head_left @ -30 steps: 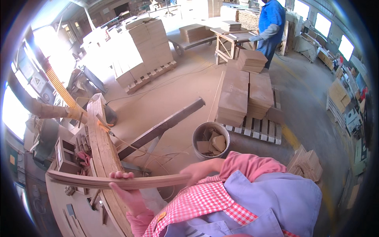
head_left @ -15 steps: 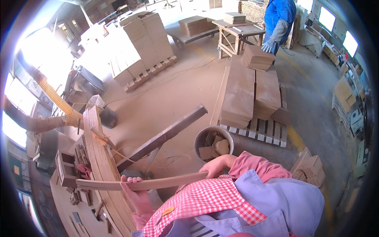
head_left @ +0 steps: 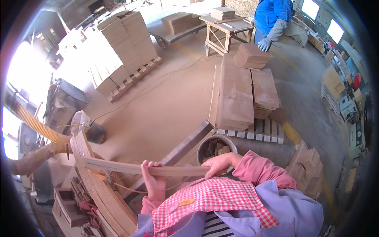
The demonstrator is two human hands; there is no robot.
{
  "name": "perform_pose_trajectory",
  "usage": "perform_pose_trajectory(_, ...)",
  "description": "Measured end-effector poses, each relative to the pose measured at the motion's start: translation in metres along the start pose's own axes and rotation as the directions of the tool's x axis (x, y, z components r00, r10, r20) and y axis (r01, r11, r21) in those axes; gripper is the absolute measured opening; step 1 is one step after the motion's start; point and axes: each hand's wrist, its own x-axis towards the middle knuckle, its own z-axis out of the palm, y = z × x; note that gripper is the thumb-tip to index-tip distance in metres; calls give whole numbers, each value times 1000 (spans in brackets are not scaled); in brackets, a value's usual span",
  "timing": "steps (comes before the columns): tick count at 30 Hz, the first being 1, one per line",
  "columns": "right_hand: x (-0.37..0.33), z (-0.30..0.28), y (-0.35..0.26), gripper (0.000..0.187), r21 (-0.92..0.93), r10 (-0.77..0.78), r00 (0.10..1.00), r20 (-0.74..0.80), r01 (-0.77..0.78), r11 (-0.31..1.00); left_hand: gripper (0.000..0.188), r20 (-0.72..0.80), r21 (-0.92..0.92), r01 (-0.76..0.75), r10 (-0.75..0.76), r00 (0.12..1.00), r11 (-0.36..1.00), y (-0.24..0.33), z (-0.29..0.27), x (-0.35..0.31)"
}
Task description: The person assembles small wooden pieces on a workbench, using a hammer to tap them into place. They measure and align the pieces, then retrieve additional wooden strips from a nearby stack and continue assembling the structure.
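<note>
I hold a long thin curved wooden strip [head_left: 118, 167] level in front of my chest. My left hand [head_left: 154, 181] grips it near the middle, and my right hand [head_left: 219, 162] grips its right end. The strip's left end lies over a curved wooden form [head_left: 92, 179] on the machine at my left. A grey bucket [head_left: 215, 145] with wood offcuts stands just beyond my right hand.
A dark metal bar [head_left: 179, 152] slants from the bucket toward the machine. A yellow dust hose [head_left: 37, 126] curves at left. Stacked boards [head_left: 237, 96] rest on a pallet ahead, more stacks [head_left: 124, 43] at far left. A person in blue [head_left: 272, 17] stands by a wooden table [head_left: 225, 25].
The strip has risen and shifted slightly right, and my right hand has slid out to its right end. My view has tilted lower toward the floor.
</note>
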Motion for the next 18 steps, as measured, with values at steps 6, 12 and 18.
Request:
perform_pose_trajectory(6,33,-65,-31,60,-189,-281,826,-488,215,958,16,65,10,149,-149,987,989,23,6,110)
perform_pose_trajectory(12,26,-115,-37,42,-583,-527,258,-810,-251,773,15,-36,44,238,-236,971,970,26,11,170)
perform_pose_trajectory(18,42,-110,-55,35,-457,-339,355,-871,-336,823,17,-75,-41,366,-368,927,930,14,4,198)
